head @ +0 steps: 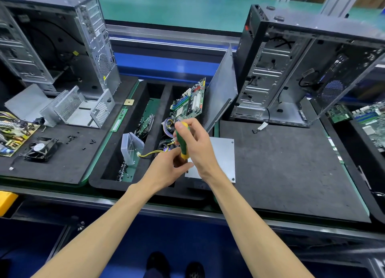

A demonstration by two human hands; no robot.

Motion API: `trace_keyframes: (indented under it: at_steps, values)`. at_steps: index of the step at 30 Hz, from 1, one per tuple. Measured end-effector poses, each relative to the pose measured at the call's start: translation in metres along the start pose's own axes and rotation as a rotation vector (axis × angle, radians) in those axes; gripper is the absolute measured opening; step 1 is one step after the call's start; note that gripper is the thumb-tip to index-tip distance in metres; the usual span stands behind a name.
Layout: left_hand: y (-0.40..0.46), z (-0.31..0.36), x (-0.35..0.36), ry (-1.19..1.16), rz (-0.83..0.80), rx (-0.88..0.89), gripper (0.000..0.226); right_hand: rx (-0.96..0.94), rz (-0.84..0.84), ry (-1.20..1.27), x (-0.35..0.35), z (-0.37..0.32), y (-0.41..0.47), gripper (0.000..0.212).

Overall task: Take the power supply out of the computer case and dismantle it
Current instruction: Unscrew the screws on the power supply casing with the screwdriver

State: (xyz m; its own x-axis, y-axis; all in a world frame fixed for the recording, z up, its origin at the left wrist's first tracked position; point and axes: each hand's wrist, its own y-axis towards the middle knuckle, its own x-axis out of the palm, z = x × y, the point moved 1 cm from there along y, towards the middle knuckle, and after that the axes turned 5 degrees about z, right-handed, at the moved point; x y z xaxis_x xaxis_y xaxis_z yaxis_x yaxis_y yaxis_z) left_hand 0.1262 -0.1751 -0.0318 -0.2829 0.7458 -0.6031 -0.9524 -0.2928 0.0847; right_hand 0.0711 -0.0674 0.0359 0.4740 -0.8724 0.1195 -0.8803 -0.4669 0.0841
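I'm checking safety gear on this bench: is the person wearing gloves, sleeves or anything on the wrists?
No. The left hand and right hand are both bare, with no gloves. Both forearms are uncovered right down to the bottom edge of the picture, so no sleeves show. No watch, wrist strap, ring or marking is visible on either arm.

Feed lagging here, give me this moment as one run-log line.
right hand: grips green-yellow screwdriver, upright | left hand: at its tip, contact hidden | power supply: on right mat, lid on | case: open
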Motion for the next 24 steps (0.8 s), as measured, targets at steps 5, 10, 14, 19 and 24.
trace_keyframes:
  at_steps: [5,10,14,19,24]
  values:
    - [-0.003,-0.001,-0.002,0.006,-0.041,0.078,0.02,-0.004,0.02,-0.019,-0.002,-0.002,0.004,0.028]
    - [0.0,-0.002,-0.001,-0.007,-0.034,0.03,0.01,0.022,-0.015,0.075,-0.004,-0.001,0.003,0.037]
    - [0.003,-0.004,0.003,-0.006,-0.01,-0.001,0.016,0.024,0.005,0.037,-0.003,0.004,0.001,0.032]
    - [0.001,-0.017,0.003,0.001,-0.137,0.035,0.014,0.005,0.013,0.097,-0.008,0.005,0.006,0.039]
    - [-0.004,-0.028,0.01,0.003,-0.149,-0.018,0.016,0.026,0.024,0.115,-0.01,0.008,0.007,0.036]
